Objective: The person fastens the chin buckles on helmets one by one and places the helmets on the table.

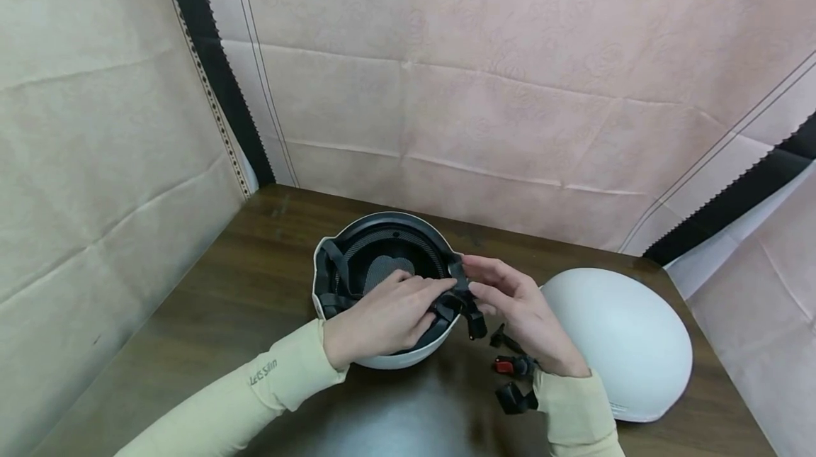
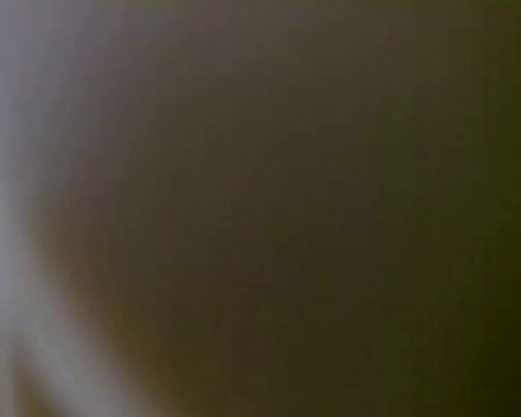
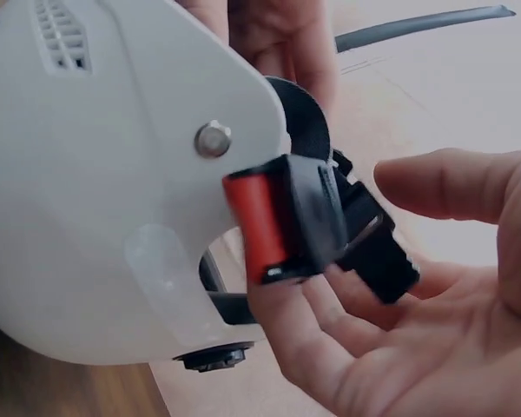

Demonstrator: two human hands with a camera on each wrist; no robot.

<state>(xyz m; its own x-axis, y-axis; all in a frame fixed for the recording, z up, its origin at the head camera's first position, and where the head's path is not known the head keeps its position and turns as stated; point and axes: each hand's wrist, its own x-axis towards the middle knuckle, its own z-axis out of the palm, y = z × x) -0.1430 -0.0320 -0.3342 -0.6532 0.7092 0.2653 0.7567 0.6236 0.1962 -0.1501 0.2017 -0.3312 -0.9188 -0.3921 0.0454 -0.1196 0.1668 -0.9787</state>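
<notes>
An upturned white helmet (image 1: pixel 382 361) with a black lining lies on the table under my hands. My left hand (image 1: pixel 389 308) reaches across its opening, its fingertips pinching the black chin strap (image 3: pixel 304 113) at the right rim. Beside that rim is my right hand (image 1: pixel 513 301), with its thumb apart from its fingers. In the right wrist view, a black buckle with a red tab (image 3: pixel 265 226) hangs from the strap in front of the right fingers, next to a black clip (image 3: pixel 382 256). The left wrist view is too dark and blurred to make out the hand.
To the right, a second white helmet (image 1: pixel 621 343) stands dome up. Black buckle pieces, one with a red tab (image 1: pixel 503 367), lie between the helmets near my right wrist. The wooden table (image 1: pixel 210 329) meets cloth-covered walls (image 1: pixel 446 110) at the back and sides.
</notes>
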